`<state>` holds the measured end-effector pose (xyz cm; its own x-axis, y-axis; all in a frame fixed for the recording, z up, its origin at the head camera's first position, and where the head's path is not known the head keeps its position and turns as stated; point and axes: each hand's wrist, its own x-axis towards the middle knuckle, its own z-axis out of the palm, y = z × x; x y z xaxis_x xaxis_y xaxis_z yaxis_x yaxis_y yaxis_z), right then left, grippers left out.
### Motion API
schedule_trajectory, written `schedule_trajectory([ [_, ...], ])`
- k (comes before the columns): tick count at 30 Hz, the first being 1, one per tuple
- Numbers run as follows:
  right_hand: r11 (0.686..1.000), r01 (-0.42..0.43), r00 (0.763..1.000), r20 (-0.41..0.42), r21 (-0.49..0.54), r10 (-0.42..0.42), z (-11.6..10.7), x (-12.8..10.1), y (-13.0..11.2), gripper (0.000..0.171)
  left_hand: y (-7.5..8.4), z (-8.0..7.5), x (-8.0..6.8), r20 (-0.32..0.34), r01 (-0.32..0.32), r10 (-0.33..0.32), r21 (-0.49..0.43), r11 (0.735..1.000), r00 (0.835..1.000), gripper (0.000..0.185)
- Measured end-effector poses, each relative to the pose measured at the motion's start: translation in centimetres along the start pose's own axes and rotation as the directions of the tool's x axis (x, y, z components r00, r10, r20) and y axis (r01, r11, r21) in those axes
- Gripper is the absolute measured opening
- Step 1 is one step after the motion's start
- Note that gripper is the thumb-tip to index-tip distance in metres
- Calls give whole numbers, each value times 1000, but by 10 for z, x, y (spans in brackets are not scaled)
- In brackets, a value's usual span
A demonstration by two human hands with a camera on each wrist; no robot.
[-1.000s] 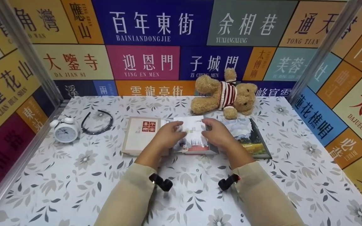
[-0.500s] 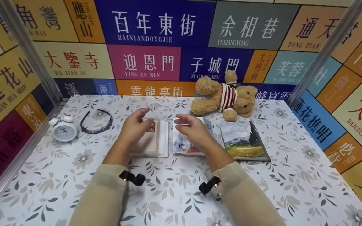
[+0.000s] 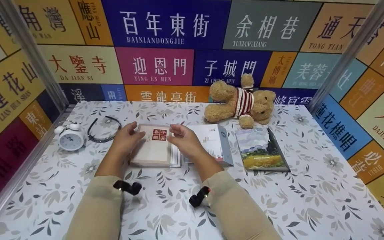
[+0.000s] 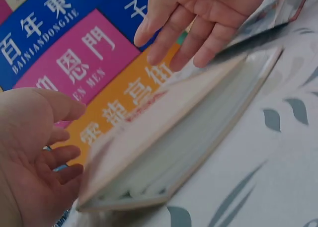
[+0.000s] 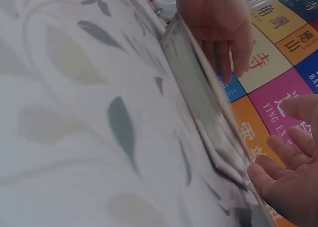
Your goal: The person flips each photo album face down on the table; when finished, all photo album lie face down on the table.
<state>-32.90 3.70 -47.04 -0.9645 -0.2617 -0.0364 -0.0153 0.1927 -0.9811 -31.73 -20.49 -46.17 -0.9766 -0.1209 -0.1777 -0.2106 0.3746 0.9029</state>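
Observation:
A beige book (image 3: 155,150) with a red square of characters on its cover lies on the table in the head view. My left hand (image 3: 125,141) is at its left edge, fingers loosely bent. Over the right edge hovers my right hand (image 3: 187,141), thumb and fingers apart. In the left wrist view, the book's cover (image 4: 164,122) slopes between both hands, its page edges facing the camera. The right wrist view has my right hand (image 5: 290,162) with fingers spread near the book (image 5: 198,98). Neither hand grips it; whether the left touches it, I cannot tell.
Right of the beige book lies a white book (image 3: 212,141) with a blue-grey flap, partly behind my right hand. Further right is a landscape-painted book (image 3: 262,150). A teddy bear (image 3: 242,103) lies behind. A white alarm clock (image 3: 71,137) and a dark headband (image 3: 103,138) are left.
Both hands have left the white book and moved left to the beige book's two sides. The white book's cover and flap are now more exposed.

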Motion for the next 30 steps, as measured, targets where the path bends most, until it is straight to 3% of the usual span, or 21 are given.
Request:
schedule_trajectory([
  [4,999,14,1000,6,-35,-14,3,-1,9,58,-7,2,3,34,98,-100,52,994,994,76],
  [13,988,-17,996,83,-153,30,1,-5,11,54,-8,7,8,24,129,-131,73,989,991,75],
  [16,981,2,994,111,-195,20,1,-6,12,53,-10,8,9,15,103,-105,66,992,994,73],
  [20,971,55,990,141,-233,-22,0,-6,15,55,-11,9,9,-1,84,-84,-1,996,996,70],
  [23,969,55,987,158,-239,-17,-1,-8,13,56,-8,10,8,0,103,-104,-109,989,995,69],
  [27,971,40,985,170,-234,1,-4,-10,7,57,-3,10,6,35,116,-111,-270,956,993,70],
  [30,977,36,983,181,-210,2,-5,-11,1,59,2,9,6,56,119,-107,-340,933,993,68],
])
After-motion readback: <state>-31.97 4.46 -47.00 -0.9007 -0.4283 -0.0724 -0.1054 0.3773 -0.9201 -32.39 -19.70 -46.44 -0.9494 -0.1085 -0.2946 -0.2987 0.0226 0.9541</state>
